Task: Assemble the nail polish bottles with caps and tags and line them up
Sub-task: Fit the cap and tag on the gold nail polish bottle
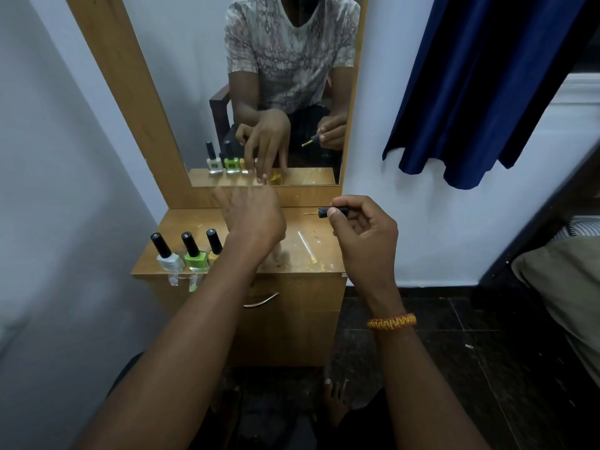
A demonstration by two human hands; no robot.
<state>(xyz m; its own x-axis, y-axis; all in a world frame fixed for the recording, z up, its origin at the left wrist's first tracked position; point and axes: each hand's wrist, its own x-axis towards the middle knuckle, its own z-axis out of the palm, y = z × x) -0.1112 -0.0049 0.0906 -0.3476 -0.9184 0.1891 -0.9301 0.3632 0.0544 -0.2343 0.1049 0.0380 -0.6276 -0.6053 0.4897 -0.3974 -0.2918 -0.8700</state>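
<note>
Three capped bottles stand in a row at the front left of the wooden table (181, 222): a white bottle (169, 259), a green bottle (195, 258) and a third bottle (214, 242) partly hidden by my left arm. My left hand (251, 216) hovers over the table's middle with fingers spread, holding nothing. To the right, my right hand (360, 228) grips a black cap (332, 211) whose gold-tipped brush points left. In the mirror, a gold bottle (275, 178) shows under my left hand's fingers; directly it is hidden.
A clear strip with a gold end (307, 248) lies on the table right of my left arm. Clear tags (181, 280) hang over the front edge below the bottles. A mirror (259, 92) rises behind the table. A drawer handle (261, 300) sits below, a blue curtain (470, 92) hangs right.
</note>
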